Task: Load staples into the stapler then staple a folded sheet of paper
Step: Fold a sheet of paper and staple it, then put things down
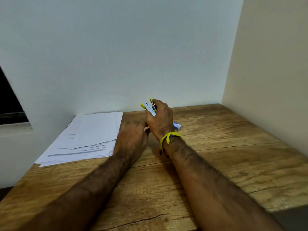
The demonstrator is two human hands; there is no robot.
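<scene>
A yellow and silver stapler (148, 106) is held up above the wooden table, its top swung apart from its base. My right hand (160, 118) grips it, fingers curled round its body. My left hand (131, 137) sits just left of it and below, knuckles up; its fingertips are hidden behind the right hand, so I cannot tell whether they hold anything. A small blue and white staple box (177, 126) lies on the table behind my right hand. A stack of white printed paper (86, 137) lies flat to the left of my hands.
The wooden table (216, 147) stands in a corner, with a pale wall close behind and a cream wall on the right. A dark window opening (10, 104) is at far left. The table's right edge drops off at lower right.
</scene>
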